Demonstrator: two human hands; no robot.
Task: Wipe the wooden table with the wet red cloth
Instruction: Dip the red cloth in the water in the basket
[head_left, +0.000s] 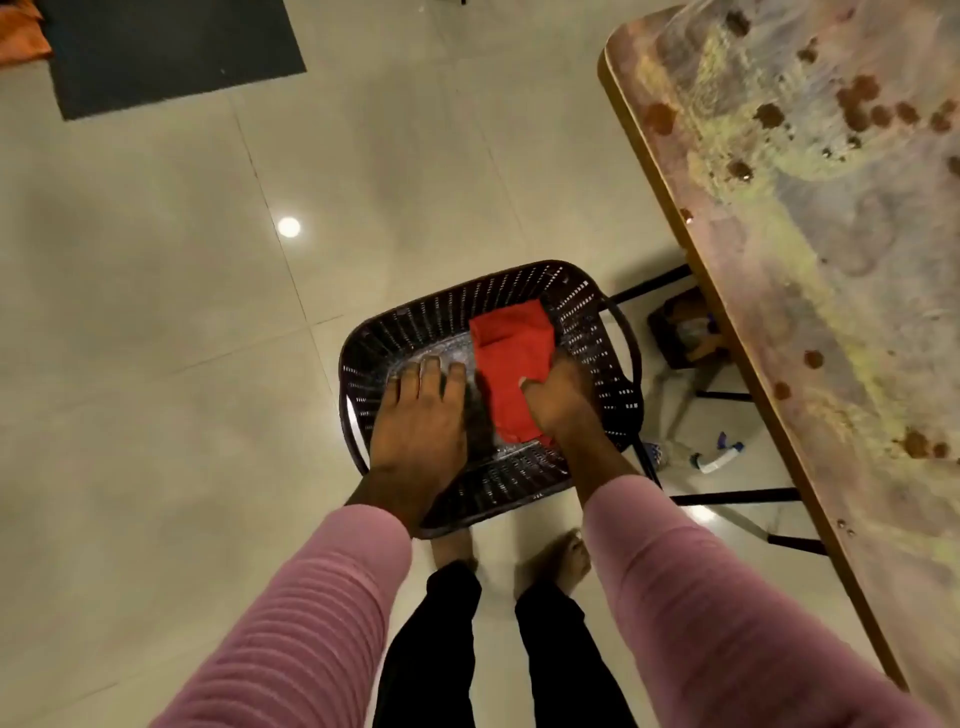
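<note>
Down inside the dark woven basket (587, 322), the right grip (558, 402) was closed on the near right part of the red cloth (511, 353), thumb lying over the fabric, fingers curled under it. The folded cloth lay on the basket's bottom against the right wall. Just left of it the left grip (421, 421) held nothing, its fingers straight and pressed flat on the basket's bottom. Pink ribbed sleeves (701, 597) covered both arms, and bare feet (561, 561) stood on the pale tiled floor (156, 312) just below the basket. To the right ran the wooden counter (810, 260), its top smeared and dotted with brown stains (862, 98). A white and blue bottle (719, 457) lay on the floor beneath its edge. A dark mat (171, 52) lay far off at upper left.
</note>
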